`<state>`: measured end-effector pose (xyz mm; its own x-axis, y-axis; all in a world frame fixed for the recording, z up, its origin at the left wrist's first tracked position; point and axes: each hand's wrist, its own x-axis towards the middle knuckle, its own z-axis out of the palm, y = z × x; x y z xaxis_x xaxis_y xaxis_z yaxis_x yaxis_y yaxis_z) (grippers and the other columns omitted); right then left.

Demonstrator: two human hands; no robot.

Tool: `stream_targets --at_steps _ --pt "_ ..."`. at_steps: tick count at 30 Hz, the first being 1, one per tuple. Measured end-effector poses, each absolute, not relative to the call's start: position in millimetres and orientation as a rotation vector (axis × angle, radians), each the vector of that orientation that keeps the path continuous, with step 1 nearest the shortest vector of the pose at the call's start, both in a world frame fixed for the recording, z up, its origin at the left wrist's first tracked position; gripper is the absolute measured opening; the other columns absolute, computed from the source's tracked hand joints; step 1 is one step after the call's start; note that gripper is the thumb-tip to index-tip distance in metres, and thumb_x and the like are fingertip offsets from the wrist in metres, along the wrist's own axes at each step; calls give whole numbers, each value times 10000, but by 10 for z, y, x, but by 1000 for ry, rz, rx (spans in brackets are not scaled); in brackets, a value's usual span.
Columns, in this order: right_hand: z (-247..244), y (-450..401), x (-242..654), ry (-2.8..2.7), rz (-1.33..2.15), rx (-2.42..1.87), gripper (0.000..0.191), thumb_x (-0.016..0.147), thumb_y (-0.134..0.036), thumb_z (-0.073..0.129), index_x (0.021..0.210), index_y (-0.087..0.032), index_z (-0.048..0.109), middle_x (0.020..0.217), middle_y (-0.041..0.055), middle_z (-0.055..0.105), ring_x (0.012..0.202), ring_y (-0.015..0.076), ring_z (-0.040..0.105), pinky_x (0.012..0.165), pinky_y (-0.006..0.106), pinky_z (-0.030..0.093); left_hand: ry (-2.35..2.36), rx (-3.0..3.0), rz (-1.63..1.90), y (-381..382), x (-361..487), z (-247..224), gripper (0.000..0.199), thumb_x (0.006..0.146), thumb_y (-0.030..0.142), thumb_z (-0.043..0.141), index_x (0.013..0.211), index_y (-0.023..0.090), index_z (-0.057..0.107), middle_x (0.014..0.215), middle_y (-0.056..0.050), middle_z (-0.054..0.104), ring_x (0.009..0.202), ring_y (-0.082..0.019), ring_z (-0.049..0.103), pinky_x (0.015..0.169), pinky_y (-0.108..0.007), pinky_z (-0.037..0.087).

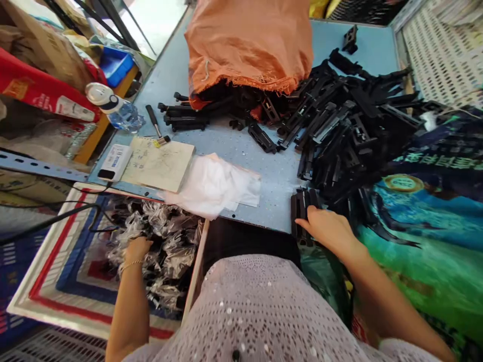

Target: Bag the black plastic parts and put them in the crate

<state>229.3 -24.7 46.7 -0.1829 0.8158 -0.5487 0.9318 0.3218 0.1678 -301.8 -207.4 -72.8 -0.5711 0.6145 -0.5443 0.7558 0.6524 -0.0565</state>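
Observation:
My right hand (330, 226) grips a small row of slotted black plastic parts (300, 208) at the table's front edge, thumb across them. Beyond it spreads a big heap of similar black parts (350, 120), some coming out of an orange sack (249, 45). On the left, my left hand (138, 249) is down in a plastic basket (49, 306) among black parts wrapped in clear bags (177, 259). Its fingers look curled, and what they hold is hidden. A stack of clear plastic bags (215, 183) lies at the table edge between my hands.
On the blue table (279, 171) lie a cardboard sheet (160, 163) with writing, a small-handled tool (154, 123) and a white box (115, 161). A water bottle (116, 108) stands at the left edge. A green-blue printed sack (426, 241) is at the right.

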Motion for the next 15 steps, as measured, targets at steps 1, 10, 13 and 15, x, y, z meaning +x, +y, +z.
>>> stream_targets --at_steps 1,10,13,15 --pt "400 -311 2261 2071 -278 1536 360 1020 -426 514 1105 -94 621 1007 213 742 926 359 751 711 393 540 2404 1031 -388 -2054 -3026 -793 101 685 213 634 629 140 677 709 -201 720 771 -394 722 684 -420 542" --pt "77 -255 2268 2318 -773 1633 221 980 -275 510 1125 -168 639 1102 132 726 974 297 717 782 367 522 2256 1582 877 -928 -1676 -303 314 983 383 490 1004 193 739 1013 -99 725 963 -230 668 916 -346 505" --pt "11 -65 2160 2402 -1455 1650 293 948 -376 550 1164 -211 660 1062 81 737 969 258 695 826 361 532 2189 1605 986 -368 -1230 -395 170 910 277 614 848 159 719 1007 -135 677 946 -243 638 879 -371 496" --pt "-23 26 1997 2288 -1944 1643 347 915 -421 582 1179 -214 669 1055 64 736 952 240 686 832 361 544 2174 1503 1010 -170 -1173 -493 117 841 169 654 724 158 661 937 -123 653 903 -232 622 846 -369 483"
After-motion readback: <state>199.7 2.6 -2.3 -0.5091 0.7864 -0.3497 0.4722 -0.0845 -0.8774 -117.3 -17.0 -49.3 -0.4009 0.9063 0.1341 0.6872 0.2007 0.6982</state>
